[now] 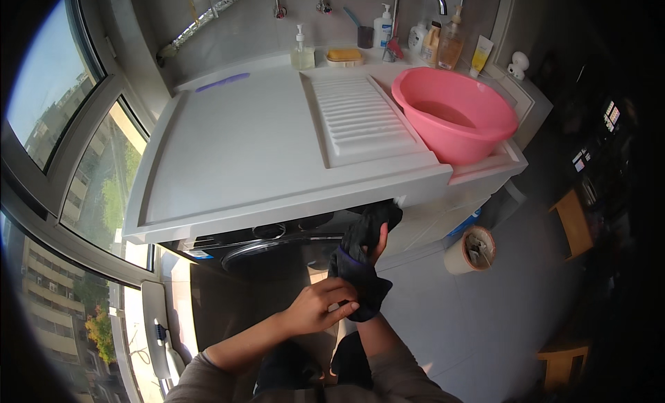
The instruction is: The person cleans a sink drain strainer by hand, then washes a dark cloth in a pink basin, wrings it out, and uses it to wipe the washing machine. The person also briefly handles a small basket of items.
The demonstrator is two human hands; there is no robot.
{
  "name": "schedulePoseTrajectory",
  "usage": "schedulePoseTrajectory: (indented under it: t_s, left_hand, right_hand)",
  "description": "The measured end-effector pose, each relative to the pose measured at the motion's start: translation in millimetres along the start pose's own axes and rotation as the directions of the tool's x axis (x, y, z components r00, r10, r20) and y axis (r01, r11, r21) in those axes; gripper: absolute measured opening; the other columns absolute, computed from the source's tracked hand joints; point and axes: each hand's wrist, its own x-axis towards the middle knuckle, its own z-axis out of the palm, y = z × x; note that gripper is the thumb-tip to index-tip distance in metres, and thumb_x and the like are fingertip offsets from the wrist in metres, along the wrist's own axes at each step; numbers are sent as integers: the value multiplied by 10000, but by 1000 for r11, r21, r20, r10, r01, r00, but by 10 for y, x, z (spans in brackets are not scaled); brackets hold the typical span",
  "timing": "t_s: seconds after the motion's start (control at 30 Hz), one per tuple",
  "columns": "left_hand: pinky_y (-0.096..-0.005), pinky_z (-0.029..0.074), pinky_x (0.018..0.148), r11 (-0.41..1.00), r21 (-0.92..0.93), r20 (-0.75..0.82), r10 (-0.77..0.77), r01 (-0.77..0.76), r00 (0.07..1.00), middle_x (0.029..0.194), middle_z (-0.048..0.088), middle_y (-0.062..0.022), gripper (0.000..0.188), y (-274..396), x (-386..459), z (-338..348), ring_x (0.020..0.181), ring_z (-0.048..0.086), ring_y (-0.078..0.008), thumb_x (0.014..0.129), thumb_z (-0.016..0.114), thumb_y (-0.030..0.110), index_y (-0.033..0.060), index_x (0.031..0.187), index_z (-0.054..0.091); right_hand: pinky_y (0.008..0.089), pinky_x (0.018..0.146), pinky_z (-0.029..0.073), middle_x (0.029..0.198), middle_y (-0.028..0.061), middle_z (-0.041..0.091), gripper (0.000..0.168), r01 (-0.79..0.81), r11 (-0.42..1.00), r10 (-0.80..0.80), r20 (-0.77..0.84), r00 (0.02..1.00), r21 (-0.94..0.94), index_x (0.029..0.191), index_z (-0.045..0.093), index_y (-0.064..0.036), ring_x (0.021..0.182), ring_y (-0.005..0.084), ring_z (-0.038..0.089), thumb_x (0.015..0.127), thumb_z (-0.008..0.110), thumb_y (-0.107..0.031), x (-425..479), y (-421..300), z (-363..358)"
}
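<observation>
A dark cloth garment (363, 268), black with a thin purple band, hangs bunched around my right hand and wrist in front of the counter. Most of my right hand (381, 242) is hidden by the fabric; a finger or thumb shows along its right side. The fingers of my left hand (324, 304) pinch the lower part of the cloth near my right wrist. What kind of garment it is, I cannot tell. Above it lies the white counter (239, 138) with its moulded washboard (363, 117). A pink plastic basin (457, 117) with liquid in it stands in the sink area.
Under the counter is a black front-loading washing machine (280, 252). A purple brush or comb-like strip (223, 82), a pump bottle (302, 52) and a yellow soap bar (344, 54) sit at the back. The faucet (441, 5) rises behind the basin. A waste bin (462, 257) stands on the floor.
</observation>
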Motion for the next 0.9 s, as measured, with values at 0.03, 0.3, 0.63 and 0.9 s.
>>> schedulePoseTrajectory:
  t_s: [0.03,0.3,0.63,0.9]
  left_hand:
    - [-338,511,696,992,115,-63,61,-53,996,892,626,-100,110,-183,-62,13,796,633,-250,849,670,114,8,843,644]
    - [-301,452,608,948,234,-334,288,-217,898,749,574,-92,94,-1205,-478,207,675,561,-231,803,669,26,-5,748,599]
    - [-319,481,740,905,360,-502,392,-226,771,899,605,-119,128,-1669,-1262,500,819,586,-262,788,682,47,1,886,613]
    - [-299,454,764,951,271,-551,282,-151,785,1033,530,-128,363,-1655,-1484,82,893,550,-224,885,624,150,-17,1182,499]
  right_hand:
    - [430,1097,262,1511,159,194,755,142,983,-137,45,989,-116,1490,125,-97,1386,277,234,924,582,-298,75,146,40]
    - [525,1059,292,1431,281,337,564,820,-31,-480,728,490,-572,1360,404,-9,1291,479,347,881,621,-214,413,898,-60]
    - [504,1012,379,1387,286,368,473,934,-220,-711,702,46,-283,1231,458,-9,1207,442,456,809,667,-50,76,1220,-746]
    - [494,1002,386,1260,133,545,583,989,-12,-446,884,-138,149,1306,435,-86,1152,367,531,782,681,-153,-440,1296,-128]
